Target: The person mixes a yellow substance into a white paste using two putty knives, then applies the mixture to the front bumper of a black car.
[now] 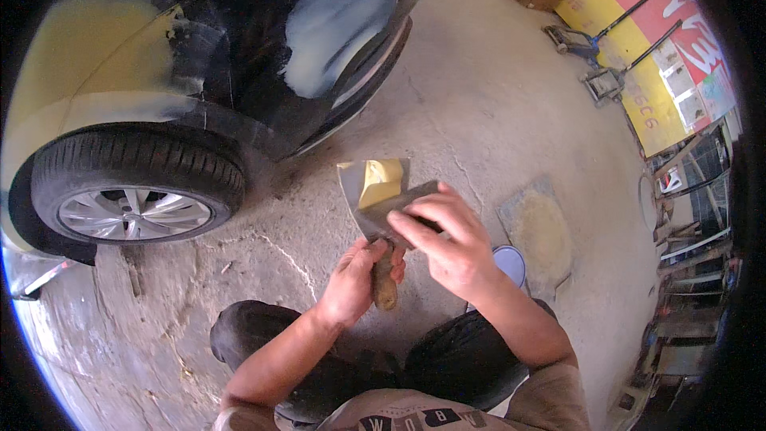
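A worn concrete floor [447, 104] spreads beneath everything. On it, at upper left, stands a dark car [251, 56], its bodywork marked by a broad yellowish patch [104, 52] and a smaller pale one [335, 36]. Its wheel [136, 191], with silver spokes, is turned toward the person. Well apart, at upper right, two floor jacks [604, 84] stand by a yellow and red panel [638, 72]. Nearer, right of the hands, lies a slab [538, 231] with a dried-looking yellowish coating; a round can [509, 265] sits partly behind the right forearm. The left hand [347, 281] is closed around the handle of a wide scraper [351, 190], blade pointing away from the body. The right hand [448, 243] grips a dark flat spreader [381, 222] across that blade; its thumb seems hidden underneath. Glossy yellow paste [381, 182] lies on the scraper's blade, against the spreader.
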A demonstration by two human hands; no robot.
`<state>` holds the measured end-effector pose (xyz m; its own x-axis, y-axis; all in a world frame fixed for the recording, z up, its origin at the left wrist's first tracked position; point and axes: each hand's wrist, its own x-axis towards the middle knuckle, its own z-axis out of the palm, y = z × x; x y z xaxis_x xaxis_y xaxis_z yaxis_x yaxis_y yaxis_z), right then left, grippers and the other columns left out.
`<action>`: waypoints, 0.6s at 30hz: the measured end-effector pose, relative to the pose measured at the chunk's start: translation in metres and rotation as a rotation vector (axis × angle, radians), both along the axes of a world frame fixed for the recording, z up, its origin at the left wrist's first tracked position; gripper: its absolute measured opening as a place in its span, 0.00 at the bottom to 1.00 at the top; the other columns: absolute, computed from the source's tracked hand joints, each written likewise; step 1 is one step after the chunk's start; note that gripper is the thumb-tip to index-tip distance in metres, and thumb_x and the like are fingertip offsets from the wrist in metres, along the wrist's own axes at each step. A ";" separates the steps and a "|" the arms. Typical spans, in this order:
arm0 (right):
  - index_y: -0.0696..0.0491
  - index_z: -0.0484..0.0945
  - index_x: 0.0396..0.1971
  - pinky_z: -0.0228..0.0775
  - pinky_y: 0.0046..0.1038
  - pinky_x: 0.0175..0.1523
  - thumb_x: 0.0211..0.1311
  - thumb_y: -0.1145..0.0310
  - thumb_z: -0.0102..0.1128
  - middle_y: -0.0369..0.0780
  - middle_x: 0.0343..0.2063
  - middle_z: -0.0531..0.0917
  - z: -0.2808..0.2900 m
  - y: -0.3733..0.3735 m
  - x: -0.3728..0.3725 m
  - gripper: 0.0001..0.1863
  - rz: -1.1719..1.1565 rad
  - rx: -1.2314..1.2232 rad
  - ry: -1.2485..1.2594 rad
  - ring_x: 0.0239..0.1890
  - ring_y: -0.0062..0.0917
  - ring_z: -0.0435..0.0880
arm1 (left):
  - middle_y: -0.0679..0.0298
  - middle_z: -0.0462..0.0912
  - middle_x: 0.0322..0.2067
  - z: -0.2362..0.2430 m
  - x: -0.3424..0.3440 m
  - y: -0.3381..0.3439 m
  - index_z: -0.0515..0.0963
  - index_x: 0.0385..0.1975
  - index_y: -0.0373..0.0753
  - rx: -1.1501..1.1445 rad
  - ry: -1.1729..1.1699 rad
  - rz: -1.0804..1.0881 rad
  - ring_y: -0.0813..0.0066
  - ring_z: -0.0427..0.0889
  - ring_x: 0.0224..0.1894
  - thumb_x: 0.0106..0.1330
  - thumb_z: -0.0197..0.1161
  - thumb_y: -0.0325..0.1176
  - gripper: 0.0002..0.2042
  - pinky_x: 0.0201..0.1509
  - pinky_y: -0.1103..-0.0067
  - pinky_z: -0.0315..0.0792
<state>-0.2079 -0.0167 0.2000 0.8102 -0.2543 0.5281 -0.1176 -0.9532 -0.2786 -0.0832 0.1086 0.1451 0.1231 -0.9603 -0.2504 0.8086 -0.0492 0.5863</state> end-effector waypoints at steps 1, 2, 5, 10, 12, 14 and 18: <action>0.44 0.81 0.53 0.70 0.47 0.62 0.47 0.76 0.61 0.40 0.44 0.77 0.003 -0.001 0.000 0.27 -0.030 0.013 -0.052 0.51 0.36 0.77 | 0.65 0.72 0.27 -0.003 0.002 0.000 0.71 0.37 0.36 -0.010 -0.032 -0.016 0.75 0.72 0.32 0.75 0.44 0.37 0.12 0.40 0.77 0.68; 0.45 0.81 0.52 0.70 0.47 0.61 0.46 0.75 0.61 0.40 0.43 0.77 0.005 -0.003 0.003 0.28 -0.050 -0.009 -0.123 0.50 0.36 0.78 | 0.65 0.73 0.28 0.000 0.002 0.002 0.71 0.38 0.36 -0.026 -0.050 -0.034 0.75 0.72 0.33 0.75 0.44 0.37 0.11 0.41 0.77 0.68; 0.47 0.83 0.50 0.69 0.47 0.62 0.45 0.75 0.62 0.40 0.44 0.76 -0.001 0.001 0.010 0.26 -0.012 0.027 -0.012 0.49 0.37 0.78 | 0.65 0.74 0.28 -0.002 -0.004 0.003 0.71 0.38 0.36 -0.027 -0.129 -0.022 0.75 0.72 0.33 0.75 0.44 0.37 0.12 0.41 0.78 0.68; 0.43 0.86 0.44 0.64 0.45 0.66 0.46 0.73 0.65 0.34 0.41 0.81 0.021 -0.001 -0.003 0.21 -0.012 -0.108 -0.101 0.44 0.28 0.82 | 0.64 0.73 0.24 -0.007 0.005 0.003 0.72 0.34 0.34 0.100 -0.287 -0.035 0.76 0.71 0.28 0.73 0.40 0.37 0.15 0.35 0.78 0.68; 0.45 0.85 0.45 0.68 0.43 0.63 0.50 0.77 0.63 0.38 0.45 0.81 0.035 -0.013 -0.009 0.20 0.076 -0.006 -0.094 0.48 0.31 0.83 | 0.64 0.72 0.20 -0.010 0.013 0.006 0.74 0.33 0.32 0.105 -0.310 -0.142 0.76 0.70 0.23 0.71 0.40 0.37 0.17 0.31 0.77 0.67; 0.50 0.84 0.47 0.74 0.36 0.56 0.56 0.82 0.56 0.43 0.49 0.81 0.036 -0.023 -0.008 0.20 0.203 0.338 -0.100 0.52 0.37 0.82 | 0.64 0.72 0.17 -0.002 0.009 0.005 0.75 0.31 0.30 0.180 -0.272 -0.143 0.76 0.68 0.18 0.70 0.39 0.38 0.19 0.24 0.77 0.65; 0.53 0.82 0.49 0.75 0.32 0.52 0.60 0.82 0.54 0.46 0.46 0.83 0.023 -0.036 -0.021 0.18 0.093 0.591 -0.003 0.49 0.38 0.83 | 0.65 0.71 0.17 0.009 0.015 0.007 0.77 0.35 0.27 0.271 -0.291 -0.198 0.77 0.67 0.18 0.68 0.41 0.37 0.19 0.23 0.78 0.65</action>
